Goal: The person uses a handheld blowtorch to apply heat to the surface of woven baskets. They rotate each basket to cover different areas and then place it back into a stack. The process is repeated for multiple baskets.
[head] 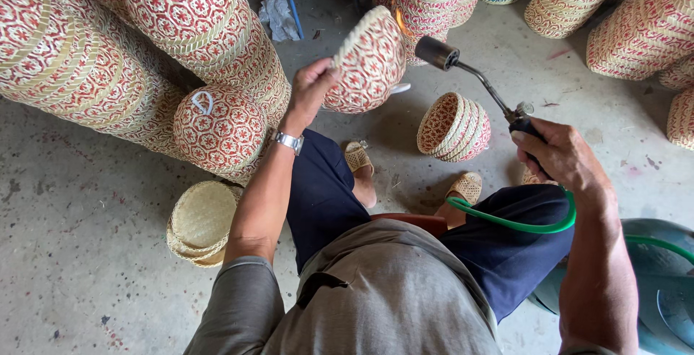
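Held up in the air by the left hand (311,89), fingers pinched on the rim: a small woven basket (369,62), red and straw-coloured, tilted with its bottom toward the camera, above the knees and the concrete floor (87,254). Just beside its upper edge, a small flame (399,17) at the nozzle of a gas torch (463,73), almost touching the weave. Gripped in the right hand (560,156), fingers closed round the torch handle, with a green hose (535,223) running back across the lap toward a dark green cylinder (650,290). On the floor near the sandalled feet, a short stack of similar small baskets (454,127) lying on its side; whether already flamed or waiting, impossible to tell. At the left, some flat straw lids (202,221), and all around, tall stacks of large patterned baskets (195,30). As a judgement only: work in the middle, one basket under the flame, more pieces probably left.
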